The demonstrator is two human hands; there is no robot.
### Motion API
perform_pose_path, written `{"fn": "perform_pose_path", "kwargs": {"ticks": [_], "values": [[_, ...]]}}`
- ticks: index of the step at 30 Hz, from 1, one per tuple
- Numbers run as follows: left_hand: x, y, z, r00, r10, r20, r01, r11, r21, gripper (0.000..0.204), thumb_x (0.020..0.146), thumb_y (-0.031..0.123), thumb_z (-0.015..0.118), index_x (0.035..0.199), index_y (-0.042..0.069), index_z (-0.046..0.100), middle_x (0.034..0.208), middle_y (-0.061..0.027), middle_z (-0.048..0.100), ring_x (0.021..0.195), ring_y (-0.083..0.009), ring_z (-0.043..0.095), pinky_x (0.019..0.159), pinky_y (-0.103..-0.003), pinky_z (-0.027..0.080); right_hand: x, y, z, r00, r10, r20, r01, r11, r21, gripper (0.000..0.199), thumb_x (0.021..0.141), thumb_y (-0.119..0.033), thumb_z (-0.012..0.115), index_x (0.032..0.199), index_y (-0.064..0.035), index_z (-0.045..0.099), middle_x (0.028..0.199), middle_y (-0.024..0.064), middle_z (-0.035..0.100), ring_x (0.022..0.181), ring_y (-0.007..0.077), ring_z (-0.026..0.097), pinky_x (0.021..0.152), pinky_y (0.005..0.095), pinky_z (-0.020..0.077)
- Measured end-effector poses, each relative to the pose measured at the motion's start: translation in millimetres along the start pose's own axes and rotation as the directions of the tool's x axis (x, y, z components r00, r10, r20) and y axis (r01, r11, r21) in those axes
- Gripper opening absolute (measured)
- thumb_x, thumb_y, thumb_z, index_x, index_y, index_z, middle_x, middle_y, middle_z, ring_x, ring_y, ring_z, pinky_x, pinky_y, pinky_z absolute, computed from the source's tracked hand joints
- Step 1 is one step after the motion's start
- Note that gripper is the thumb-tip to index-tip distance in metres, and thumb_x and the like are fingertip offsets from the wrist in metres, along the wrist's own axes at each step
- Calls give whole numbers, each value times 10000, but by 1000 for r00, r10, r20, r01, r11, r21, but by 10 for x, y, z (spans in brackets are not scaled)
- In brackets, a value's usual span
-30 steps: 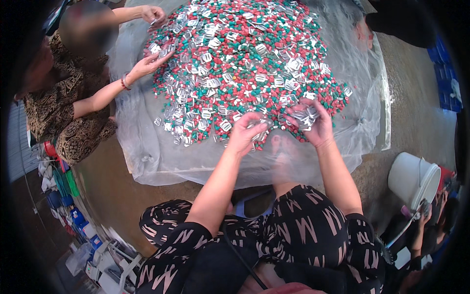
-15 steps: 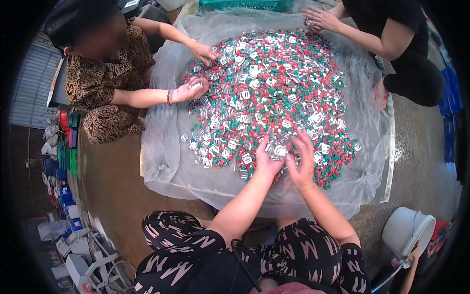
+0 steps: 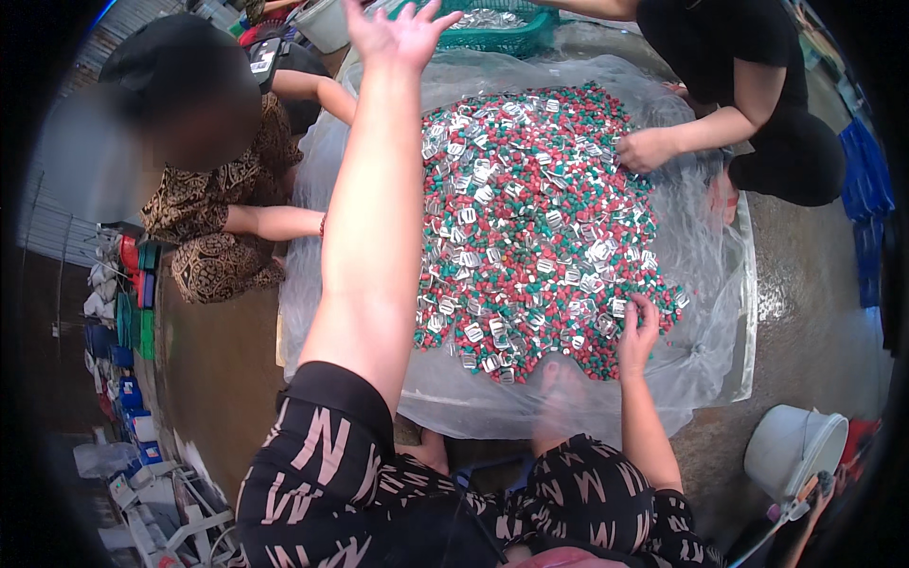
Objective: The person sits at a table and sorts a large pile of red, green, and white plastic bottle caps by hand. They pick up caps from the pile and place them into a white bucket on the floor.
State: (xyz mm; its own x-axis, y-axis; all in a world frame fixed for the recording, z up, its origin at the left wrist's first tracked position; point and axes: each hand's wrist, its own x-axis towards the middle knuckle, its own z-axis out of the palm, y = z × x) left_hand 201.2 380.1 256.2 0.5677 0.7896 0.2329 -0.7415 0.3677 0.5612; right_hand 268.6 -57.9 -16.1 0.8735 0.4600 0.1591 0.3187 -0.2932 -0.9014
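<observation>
From the head camera, your left hand (image 3: pixel 402 33) is stretched far out over the far edge of the clear plastic sheet (image 3: pixel 720 284), fingers spread wide and holding nothing, close to the green basket (image 3: pixel 516 38) beyond it. Your right hand (image 3: pixel 639 331) rests on the near right edge of the heap of red and green capsules and silver foil packs (image 3: pixel 530 218), fingers curled into the pieces; whether it has any pinched is hidden from here. To work this well, rake shallow with the right hand so the foil packs come up from among the loose capsules, and keep the pieces on the sheet rather than pushing them off its rim.

The heap lies spread flat across the middle of the sheet on the floor, a dense red-and-green mix with shiny foil squares scattered through it. Two other people sit at the heap's left and far right, and a white bucket (image 3: pixel 795 450) stands at your right.
</observation>
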Motion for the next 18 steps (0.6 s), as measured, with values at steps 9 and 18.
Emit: {"fn": "perform_pose_path", "kwargs": {"ticks": [9,18], "values": [[-2165,-924,-1090,845,-377,-380,384,921,-61,665,920,510,429,1374,62,241,1393,-252,293,1266,-452,347,1012,-567,345,167,780,-443,958,233,-166,-270,927,-258,196,794,-188,646,914,-33,646,922,131,609,865,261,580,803,365,451],[-3750,-1287,-1548,657,-383,-649,735,516,440,231,888,162,595,1090,52,570,892,-76,646,725,-135,596,669,-257,481,252,808,-419,993,105,54,-57,822,-567,263,743,-252,713,966,-115,692,906,98,595,892,288,549,794,398,436]]}}
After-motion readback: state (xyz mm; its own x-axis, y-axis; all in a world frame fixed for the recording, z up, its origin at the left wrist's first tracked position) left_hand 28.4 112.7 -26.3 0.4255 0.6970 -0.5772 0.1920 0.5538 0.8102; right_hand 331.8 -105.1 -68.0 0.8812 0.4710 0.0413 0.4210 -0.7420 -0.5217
